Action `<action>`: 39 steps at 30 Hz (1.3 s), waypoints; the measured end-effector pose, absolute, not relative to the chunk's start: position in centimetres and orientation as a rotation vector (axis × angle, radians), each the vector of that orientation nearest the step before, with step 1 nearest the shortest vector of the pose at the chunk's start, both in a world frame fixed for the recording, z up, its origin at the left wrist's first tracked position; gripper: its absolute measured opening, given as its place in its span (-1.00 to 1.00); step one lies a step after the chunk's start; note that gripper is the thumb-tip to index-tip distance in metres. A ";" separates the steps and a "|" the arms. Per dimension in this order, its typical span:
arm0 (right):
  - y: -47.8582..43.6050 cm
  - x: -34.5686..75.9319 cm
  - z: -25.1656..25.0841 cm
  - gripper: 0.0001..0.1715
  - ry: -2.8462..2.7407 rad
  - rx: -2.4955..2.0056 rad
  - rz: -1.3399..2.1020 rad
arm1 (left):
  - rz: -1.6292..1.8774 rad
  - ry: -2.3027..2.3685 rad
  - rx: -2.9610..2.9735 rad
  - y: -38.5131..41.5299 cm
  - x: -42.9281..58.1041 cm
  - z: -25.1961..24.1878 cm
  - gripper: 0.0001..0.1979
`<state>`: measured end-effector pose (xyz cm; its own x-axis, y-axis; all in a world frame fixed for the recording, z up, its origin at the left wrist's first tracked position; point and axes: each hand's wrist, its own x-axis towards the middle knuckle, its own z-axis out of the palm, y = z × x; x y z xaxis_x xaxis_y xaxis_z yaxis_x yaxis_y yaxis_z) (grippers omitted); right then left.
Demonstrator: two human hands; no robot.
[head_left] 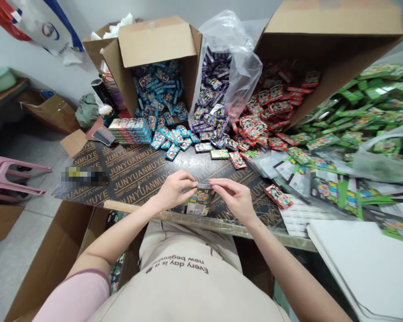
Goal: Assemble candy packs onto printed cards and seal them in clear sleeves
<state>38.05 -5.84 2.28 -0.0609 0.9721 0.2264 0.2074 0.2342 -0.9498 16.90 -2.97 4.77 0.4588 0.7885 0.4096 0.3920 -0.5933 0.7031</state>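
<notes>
Near the front edge of the dark printed tabletop, my left hand and my right hand face each other. Between them is a small printed plastic packet, its top strip pinched at either end by my fingertips. The lower part of the packet hangs at or lies on the table edge; I cannot tell which. Beyond my hands lie single small boxes: a blue one, a purple one, a green one and a red one. Another red box rests to the right of my right hand.
Open cartons spill blue boxes and red boxes. A clear bag holds purple boxes; green boxes heap at right. Flat printed packets and a white board lie right. Stacked boxes and a phone are left.
</notes>
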 end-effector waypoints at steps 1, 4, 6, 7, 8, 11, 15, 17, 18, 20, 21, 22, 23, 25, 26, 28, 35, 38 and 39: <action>-6.2 38.1 1.8 -0.81 -1.516 -1.149 0.918 | 0.999 0.972 2.224 -3.1 16.7 4.6 -0.87; -7.0 37.6 0.6 -0.75 -1.475 -1.119 0.813 | 1.009 0.932 2.159 -3.3 16.5 4.4 -0.88; -7.1 37.0 0.4 -0.80 -1.406 -1.116 0.811 | 1.021 0.949 1.995 -3.2 16.4 4.7 -0.89; -7.0 36.7 0.5 -0.83 -1.379 -1.117 0.843 | 1.014 0.980 1.901 -3.0 16.4 4.9 -0.88; -6.8 36.4 0.8 -0.85 -1.356 -1.120 0.886 | 0.997 1.023 1.814 -2.9 16.4 5.2 -0.87; -6.0 35.8 1.9 -0.89 -1.300 -1.142 1.009 | 0.930 1.147 1.657 -2.3 16.4 5.7 -0.86; -5.2 36.0 2.6 -0.89 -1.298 -1.149 1.065 | 0.959 1.160 1.756 -2.4 16.6 5.4 -0.87; -5.2 36.5 2.3 -0.90 -1.316 -1.133 1.050 | 1.026 1.092 1.944 -2.9 16.7 5.0 -0.87; -5.3 36.8 1.9 -0.90 -1.332 -1.124 1.037 | 1.051 1.050 2.046 -3.3 16.7 4.6 -0.88; -5.7 37.3 1.0 -0.88 -1.373 -1.109 1.020 | 1.069 0.982 2.211 -4.0 16.6 3.9 -0.89; -6.0 37.5 0.5 -0.83 -1.388 -1.106 1.013 | 1.065 0.962 2.261 -4.2 16.6 3.6 -0.87; -6.2 37.6 0.0 -0.78 -1.395 -1.109 1.006 | 1.057 0.953 2.289 -4.3 16.5 3.4 -0.86; -6.3 37.7 -0.3 -0.74 -1.393 -1.117 0.999 | 1.051 0.957 2.294 -4.3 16.5 3.3 -0.85; -6.3 37.3 -0.4 -0.74 -1.379 -1.141 0.980 | 1.058 1.002 2.253 -4.0 16.5 3.6 -0.85; -5.9 36.8 -0.1 -0.76 -1.376 -1.147 0.965 | 1.073 1.040 2.212 -3.7 16.5 3.9 -0.84; -4.5 35.5 0.9 -0.78 -1.385 -1.125 0.948 | 1.157 1.133 2.089 -3.0 16.1 4.6 -0.86; 7.7 29.2 -1.1 -0.46 -1.694 -1.044 1.002 | 1.651 1.751 1.362 -3.0 8.8 -0.4 -0.87; 11.7 26.8 -4.7 -0.38 -2.112 -1.222 0.623 | 1.512 1.953 1.302 -4.5 4.6 -4.4 -0.92; 12.4 26.1 -5.6 -0.36 -2.210 -1.260 0.523 | 1.486 1.978 1.306 -4.9 3.6 -5.2 -0.92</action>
